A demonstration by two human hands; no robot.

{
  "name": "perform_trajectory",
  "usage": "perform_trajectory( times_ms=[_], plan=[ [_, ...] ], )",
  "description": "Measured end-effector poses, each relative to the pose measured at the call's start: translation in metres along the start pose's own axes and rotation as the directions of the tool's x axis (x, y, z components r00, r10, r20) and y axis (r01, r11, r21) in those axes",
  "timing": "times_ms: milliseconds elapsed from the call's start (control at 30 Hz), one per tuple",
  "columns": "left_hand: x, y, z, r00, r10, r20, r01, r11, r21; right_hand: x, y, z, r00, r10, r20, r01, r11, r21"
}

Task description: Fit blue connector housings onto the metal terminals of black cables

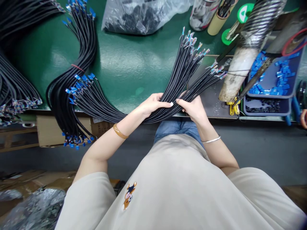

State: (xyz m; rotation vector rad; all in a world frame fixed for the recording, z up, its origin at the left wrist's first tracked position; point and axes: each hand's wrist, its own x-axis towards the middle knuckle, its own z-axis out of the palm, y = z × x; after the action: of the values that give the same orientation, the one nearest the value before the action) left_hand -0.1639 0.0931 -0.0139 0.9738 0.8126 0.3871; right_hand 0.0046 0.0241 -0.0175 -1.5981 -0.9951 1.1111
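Note:
A bundle of black cables curves along the table's front edge, with blue connectors at its left end. Toward the right it splits into two fans whose ends show bare coloured wires. My left hand is closed around the cables at the base of the upper fan, thumb lying across the top. Close beside it, my right hand grips the lower fan of cables, thumb on top and the other fingers partly hidden beneath.
More black cable bundles lie to the left, one tied with a red band. A plastic bag of black parts sits at the back. At right are a ribbed hose, a blue-parts tray and yellow-handled cutters.

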Motion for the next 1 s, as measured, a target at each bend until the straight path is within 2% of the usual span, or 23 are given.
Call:
perform_trajectory(
  times_ms=[133,267,400,500,600,767,1000],
  plan=[
    [0.000,0.002,0.000,1.000,0.009,0.007,-0.009,0.999,-0.038,-0.004,-0.008,0.000,0.998,0.063,-0.003,-0.063,0.992,0.110],
    [0.001,0.001,0.000,1.000,0.014,-0.021,-0.015,0.998,-0.056,-0.005,-0.015,0.000,0.997,0.065,0.033,-0.070,0.980,0.187],
    [0.001,0.001,0.002,0.999,0.036,-0.032,-0.036,0.999,-0.008,-0.002,-0.017,0.001,0.992,0.116,0.039,-0.122,0.964,0.235],
    [-0.001,0.002,0.004,0.999,0.037,-0.016,-0.036,0.999,0.024,0.000,-0.015,0.001,0.988,0.130,0.078,-0.145,0.964,0.224],
    [-0.001,0.003,0.005,0.999,0.035,-0.001,-0.035,0.999,0.027,0.002,-0.011,0.002,0.991,0.093,0.098,-0.111,0.974,0.198],
    [0.001,-0.001,0.001,0.999,0.044,-0.019,-0.044,0.999,0.022,0.001,-0.009,0.002,0.999,0.038,-0.002,-0.037,0.993,0.116],
    [0.004,-0.009,-0.005,0.998,0.050,0.037,-0.052,0.998,0.045,0.003,-0.010,0.003,0.993,0.102,0.064,-0.112,0.976,0.187]
  ],
)
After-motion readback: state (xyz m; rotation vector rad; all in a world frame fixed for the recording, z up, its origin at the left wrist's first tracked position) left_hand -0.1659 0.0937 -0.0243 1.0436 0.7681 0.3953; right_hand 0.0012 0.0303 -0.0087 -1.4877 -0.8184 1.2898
